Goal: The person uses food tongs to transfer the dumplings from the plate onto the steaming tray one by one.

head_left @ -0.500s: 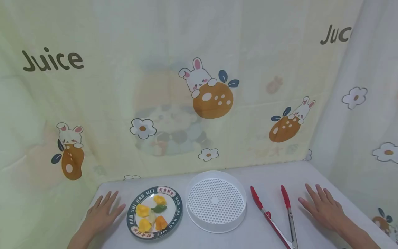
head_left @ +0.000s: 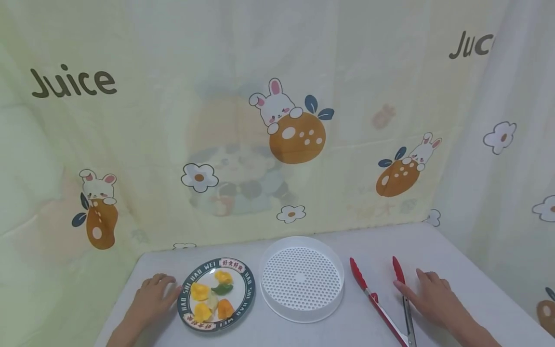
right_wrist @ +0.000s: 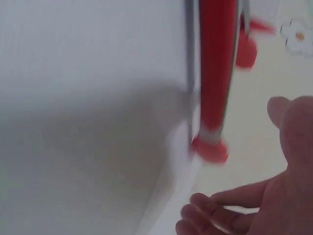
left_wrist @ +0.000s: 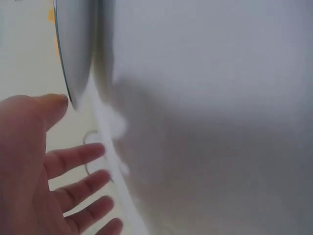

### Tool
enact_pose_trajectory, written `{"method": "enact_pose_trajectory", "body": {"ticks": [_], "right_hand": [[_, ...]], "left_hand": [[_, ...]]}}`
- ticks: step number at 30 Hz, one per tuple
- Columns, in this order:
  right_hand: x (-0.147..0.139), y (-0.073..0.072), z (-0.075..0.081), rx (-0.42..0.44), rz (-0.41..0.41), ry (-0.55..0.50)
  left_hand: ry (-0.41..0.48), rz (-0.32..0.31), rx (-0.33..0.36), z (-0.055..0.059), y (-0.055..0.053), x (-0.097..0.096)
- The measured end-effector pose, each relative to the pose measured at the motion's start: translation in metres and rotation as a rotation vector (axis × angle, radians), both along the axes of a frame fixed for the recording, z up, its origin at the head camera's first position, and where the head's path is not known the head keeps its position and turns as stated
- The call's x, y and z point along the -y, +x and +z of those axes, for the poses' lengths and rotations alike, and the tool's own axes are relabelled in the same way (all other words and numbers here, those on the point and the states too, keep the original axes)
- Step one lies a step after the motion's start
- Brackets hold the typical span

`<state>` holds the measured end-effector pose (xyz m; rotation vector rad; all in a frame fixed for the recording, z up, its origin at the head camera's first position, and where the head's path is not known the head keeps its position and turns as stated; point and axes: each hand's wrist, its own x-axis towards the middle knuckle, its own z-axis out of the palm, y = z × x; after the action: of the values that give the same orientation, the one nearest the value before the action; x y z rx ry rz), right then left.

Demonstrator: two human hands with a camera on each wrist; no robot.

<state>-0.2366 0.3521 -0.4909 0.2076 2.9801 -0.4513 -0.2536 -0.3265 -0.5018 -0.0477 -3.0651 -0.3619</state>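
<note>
My left hand (head_left: 149,300) hovers at the left rim of a round plate (head_left: 249,289), which has a dark green lettered border. In the left wrist view the thumb is at the plate's edge, and whether it touches is unclear; the other fingers are spread loosely. On the plate lie several yellow and orange dumpling-like pieces (head_left: 199,291) and a green one (head_left: 222,289). Beside the red-tipped metal tongs (head_left: 383,313) is my right hand (head_left: 435,300), its thumb over their right arm. In the right wrist view a gap separates the thumb from the fingers, with the tongs outside it.
Between plate and tongs stands a round white steamer-like tray (head_left: 299,289) with a perforated base. All of it rests on a white-covered table (head_left: 355,332). A printed curtain (head_left: 225,58) hangs behind the table's back edge, and another stretch hangs along the right side.
The left hand has shifted right to the plate's rim, its fingers bending more. The right hand has moved left to the tongs, its fingers drawn in. Plate, tray and tongs stay put.
</note>
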Motion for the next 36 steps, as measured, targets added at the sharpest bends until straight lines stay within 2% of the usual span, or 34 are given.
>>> {"method": "enact_pose_trajectory", "body": {"ticks": [7, 13, 18, 21, 26, 30, 36], "right_hand": [[0.039, 0.021, 0.003, 0.123, -0.025, -0.02], [0.056, 0.035, -0.005, 0.095, -0.042, -0.03], [0.061, 0.039, -0.014, 0.06, -0.043, -0.025], [0.062, 0.04, -0.015, 0.053, -0.057, -0.056], [0.061, 0.039, -0.01, 0.075, -0.092, -0.135], [0.058, 0.037, -0.004, 0.101, -0.117, -0.158], [0.051, 0.036, 0.009, 0.029, -0.077, -0.169]], "left_hand": [[0.059, 0.029, 0.141, 0.007, -0.005, -0.017], [0.085, 0.083, 0.235, 0.009, -0.004, -0.026], [0.089, 0.093, 0.247, 0.01, -0.003, -0.029], [0.089, 0.085, 0.24, 0.009, -0.003, -0.028], [0.088, 0.08, 0.227, 0.007, -0.002, -0.027], [0.095, 0.078, 0.229, 0.007, -0.001, -0.027], [0.104, 0.069, 0.222, 0.011, -0.001, -0.029]]}}
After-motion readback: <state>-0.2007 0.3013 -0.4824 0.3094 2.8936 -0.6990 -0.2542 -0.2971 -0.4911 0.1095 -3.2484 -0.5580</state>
